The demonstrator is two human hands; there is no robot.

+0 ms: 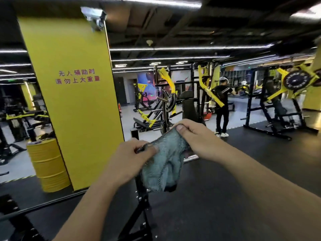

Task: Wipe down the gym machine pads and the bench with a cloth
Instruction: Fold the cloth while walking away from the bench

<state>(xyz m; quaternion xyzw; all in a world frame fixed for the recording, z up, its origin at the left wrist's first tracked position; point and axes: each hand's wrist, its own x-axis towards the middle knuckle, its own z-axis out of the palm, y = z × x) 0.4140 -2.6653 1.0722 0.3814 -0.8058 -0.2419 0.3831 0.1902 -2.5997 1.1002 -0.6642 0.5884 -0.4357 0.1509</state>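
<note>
Ahead, the dark rubber floor [243, 162] lies open to the right, while a yellow pillar [73, 101] and a yellow drum [48, 164] close the left side. Both hands hold up a soft, fuzzy blue-green cloth [165, 162] with a stitched edge: the left hand [128, 159] pinches its left corner and the right hand [194, 136] pinches its top edge. Just under it stands a black metal frame [140, 206].

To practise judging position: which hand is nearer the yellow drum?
Left. The left hand grips the cloth on the side toward the yellow drum; the right hand pinches its upper corner, farther away.
</note>
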